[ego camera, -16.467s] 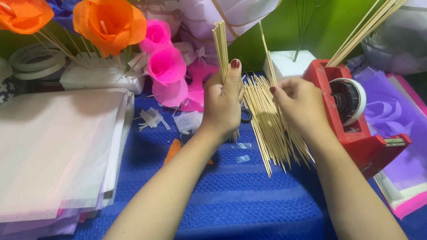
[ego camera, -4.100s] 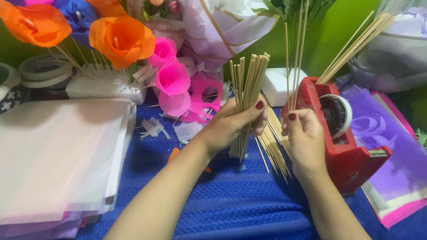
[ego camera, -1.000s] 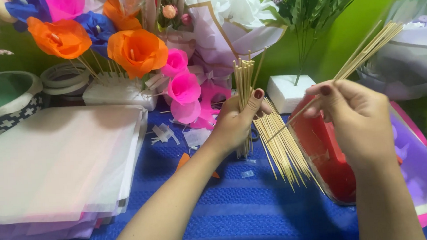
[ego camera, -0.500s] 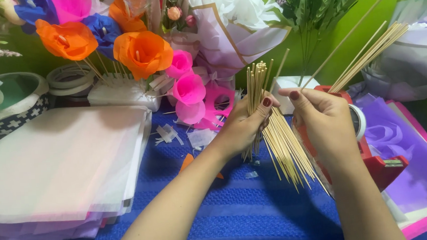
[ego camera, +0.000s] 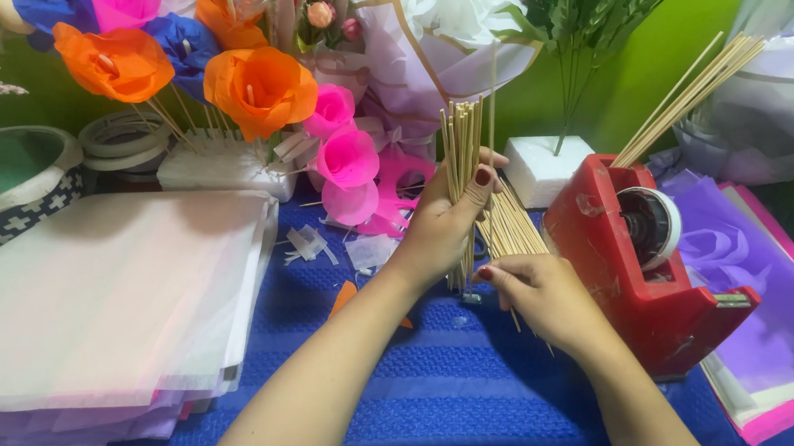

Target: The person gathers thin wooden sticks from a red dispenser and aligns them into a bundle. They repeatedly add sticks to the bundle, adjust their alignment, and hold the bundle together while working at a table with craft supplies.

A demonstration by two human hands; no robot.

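My left hand (ego camera: 447,220) grips an upright bundle of thin wooden skewers (ego camera: 461,146), their lower ends resting on the blue cloth (ego camera: 444,395). My right hand (ego camera: 539,297) lies palm down just to its right, fingers on a loose pile of skewers (ego camera: 512,225) spread flat on the cloth. Whether it pinches one stick I cannot tell. A red tape dispenser (ego camera: 642,254) stands right beside that hand.
A stack of white and pink tissue sheets (ego camera: 99,305) fills the left. Orange, pink and blue paper flowers (ego camera: 260,89) stand at the back, with tape rolls (ego camera: 125,139), a white foam block (ego camera: 545,168), more skewers (ego camera: 692,95) behind the dispenser, and purple paper (ego camera: 770,319) on the right.
My right hand has dropped from chest height, where it held a skewer near the bundle, down onto the loose pile. The left hand keeps the bundle upright.
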